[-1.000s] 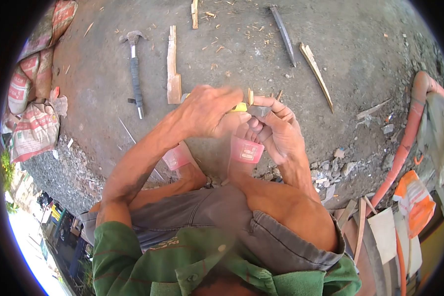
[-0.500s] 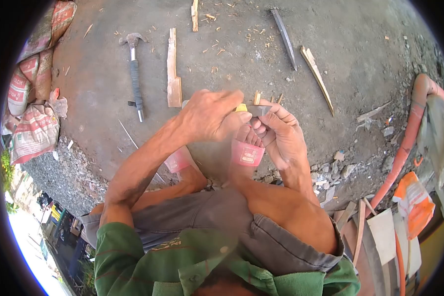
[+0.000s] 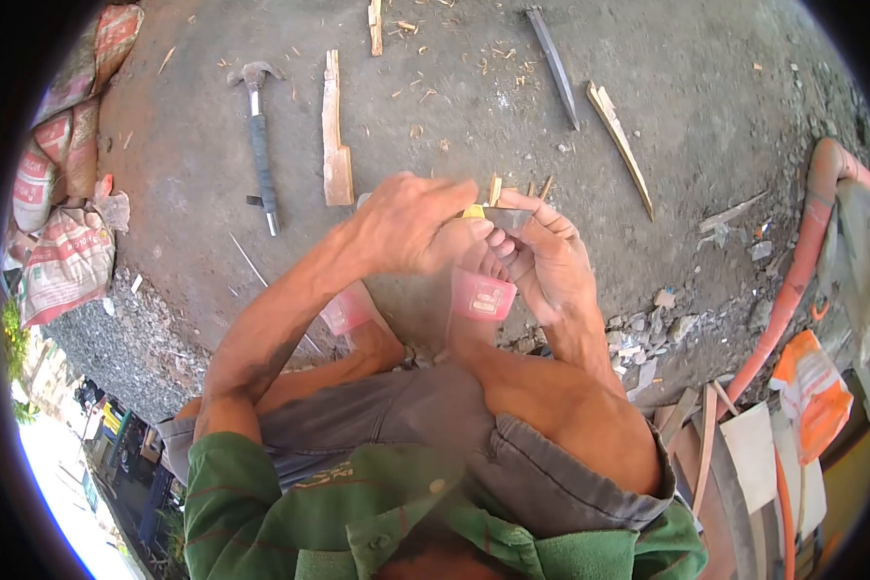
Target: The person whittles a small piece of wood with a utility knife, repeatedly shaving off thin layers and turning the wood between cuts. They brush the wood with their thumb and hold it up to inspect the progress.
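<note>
My left hand (image 3: 406,224) is closed around a small yellow piece (image 3: 474,211), mostly hidden by the fingers, so its kind I cannot tell. Against its right end lies a flat dark grey piece (image 3: 506,221), which looks like metal. My right hand (image 3: 554,253) pinches that flat piece between thumb and fingers. A short wood sliver (image 3: 495,189) shows just above where the two pieces meet. Both hands are close together over my foot in a pink sandal (image 3: 483,298).
A claw hammer (image 3: 263,159) and a notched wood strip (image 3: 334,145) lie ahead on the left. Further right are a pointed metal bar (image 3: 555,72) and a split stick (image 3: 621,145). Printed sacks (image 3: 68,266) stand at left, a pink pipe (image 3: 804,251) at right.
The flat dark grey piece and the yellow piece sit slightly differently between my hands. The whole view has shifted a little; both hands keep their grip.
</note>
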{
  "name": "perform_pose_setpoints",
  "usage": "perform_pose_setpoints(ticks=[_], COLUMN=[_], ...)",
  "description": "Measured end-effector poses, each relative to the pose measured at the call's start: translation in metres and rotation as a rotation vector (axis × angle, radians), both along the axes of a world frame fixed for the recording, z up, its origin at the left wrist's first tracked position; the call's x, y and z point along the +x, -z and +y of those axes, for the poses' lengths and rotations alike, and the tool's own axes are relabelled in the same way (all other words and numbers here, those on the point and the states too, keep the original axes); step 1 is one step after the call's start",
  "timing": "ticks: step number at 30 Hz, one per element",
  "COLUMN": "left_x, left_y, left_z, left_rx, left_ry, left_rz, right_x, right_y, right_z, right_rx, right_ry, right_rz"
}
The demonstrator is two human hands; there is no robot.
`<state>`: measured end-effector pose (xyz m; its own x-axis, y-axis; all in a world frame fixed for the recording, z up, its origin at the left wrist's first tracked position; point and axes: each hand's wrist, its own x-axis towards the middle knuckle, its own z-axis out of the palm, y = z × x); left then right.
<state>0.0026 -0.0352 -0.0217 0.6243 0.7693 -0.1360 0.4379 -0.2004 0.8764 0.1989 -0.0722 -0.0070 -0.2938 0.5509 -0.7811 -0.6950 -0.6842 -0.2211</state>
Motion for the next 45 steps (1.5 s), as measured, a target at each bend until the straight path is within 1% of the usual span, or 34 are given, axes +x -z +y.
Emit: perform_pose_setpoints(ticks=[3, 6, 15, 21, 24, 27, 30, 31, 33, 36, 39, 42, 45], left_x=[0.004, -0.001, 0.003, 0.000, -0.028, -0.054, -0.027, -0.021, -0.007, -0.003, -0.004, -0.006, -0.003], left_y=[-0.001, -0.002, -0.004, -0.005, 0.025, 0.012, -0.010, -0.012, -0.011, -0.004, -0.003, -0.005, -0.001], left_z=[-0.003, -0.002, -0.004, 0.000, 0.018, 0.032, 0.010, 0.010, -0.004, -0.007, -0.011, -0.008, -0.009], left_rx=[-0.010, -0.057, 0.052, 0.094, 0.126, -0.016, 0.086, 0.066, -0.021, 0.023, -0.066, -0.065, -0.012], left_ry=[-0.031, 0.055, 0.042, 0.052, -0.106, -0.145, -0.087, -0.057, 0.013, -0.007, 0.051, 0.070, 0.043], left_rz=[-0.032, 0.034, 0.068, 0.044, 0.187, 0.180, 0.063, 0.058, 0.027, -0.005, -0.009, 0.015, 0.005], right_x=[0.000, 0.000, -0.001, -0.001, 0.000, 0.004, -0.003, -0.005, -0.002, 0.000, -0.002, -0.004, -0.001], right_y=[0.002, 0.002, -0.003, -0.002, -0.010, -0.005, -0.009, -0.007, -0.008, -0.010, -0.008, -0.012, -0.006], right_z=[0.000, 0.000, 0.001, -0.002, -0.006, -0.007, -0.002, 0.004, -0.001, -0.002, -0.003, -0.001, -0.006], right_rx=[0.017, 0.017, -0.041, -0.016, 0.009, 0.028, 0.020, 0.049, 0.060, 0.081, 0.056, 0.026, 0.065], right_ry=[-0.020, -0.006, -0.024, -0.056, -0.140, -0.086, -0.094, -0.096, -0.091, -0.097, -0.128, -0.111, -0.111], right_rz=[-0.014, 0.025, -0.007, -0.016, 0.061, 0.027, -0.003, 0.010, 0.012, -0.003, -0.065, -0.085, -0.048])
